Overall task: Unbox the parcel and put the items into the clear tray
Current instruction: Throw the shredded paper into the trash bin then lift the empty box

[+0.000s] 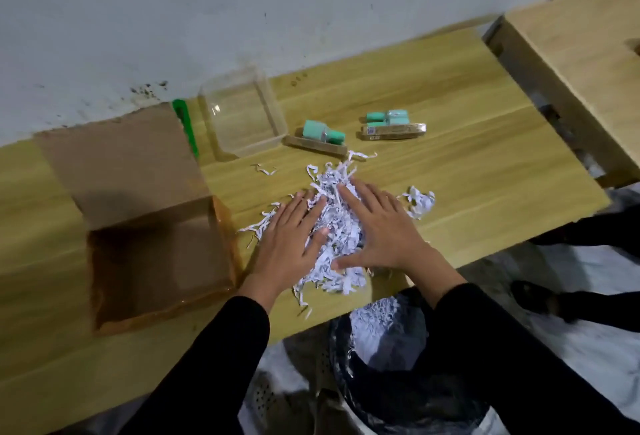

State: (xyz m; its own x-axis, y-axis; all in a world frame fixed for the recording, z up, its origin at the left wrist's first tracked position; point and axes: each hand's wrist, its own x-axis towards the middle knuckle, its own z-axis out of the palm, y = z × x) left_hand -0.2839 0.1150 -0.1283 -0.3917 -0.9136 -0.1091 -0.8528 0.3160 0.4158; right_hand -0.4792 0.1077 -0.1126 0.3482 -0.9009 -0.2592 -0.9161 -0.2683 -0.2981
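Observation:
An open brown cardboard box stands at the left of the wooden table, flap up, and looks empty inside. Beyond it sits the clear tray, with nothing in it. To the tray's right lie a teal bottle on a brown stick pack, and two teal bottles behind a gold pack. A heap of white shredded paper lies near the front edge. My left hand and my right hand rest flat on the heap, fingers spread.
A green cutter lies between the box flap and the tray. A small clump of shreds sits right of my hands. A black-lined bin holding shredded paper stands below the table edge. A second table adjoins at right.

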